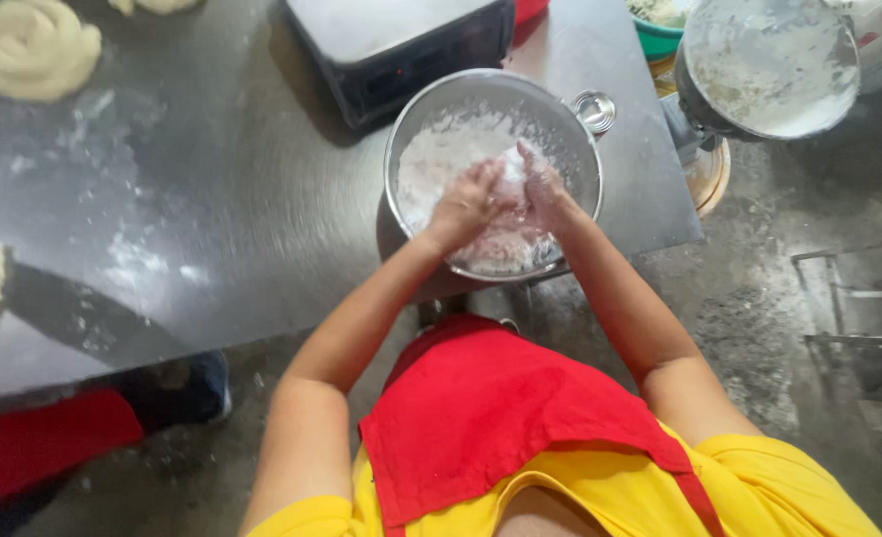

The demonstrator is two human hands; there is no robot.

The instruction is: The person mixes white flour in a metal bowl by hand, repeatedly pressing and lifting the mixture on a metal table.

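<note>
A round metal bowl (pixel 560 109) stands near the front right corner of a steel table (pixel 242 219). It holds white floury dough (pixel 441 159). Both my hands are inside the bowl, coated in flour. My left hand (pixel 469 204) and my right hand (pixel 545 194) press together on a lump of the white dough between them. My forearms reach in from the table's front edge.
A black scale or box (pixel 401 50) sits behind the bowl. Coiled dough pieces (pixel 31 48) lie at the far left. A floured round pan (pixel 769 60) stands at right, off the table. Another person's dark sleeve (pixel 83 313) and red garment (pixel 43 443) show at left.
</note>
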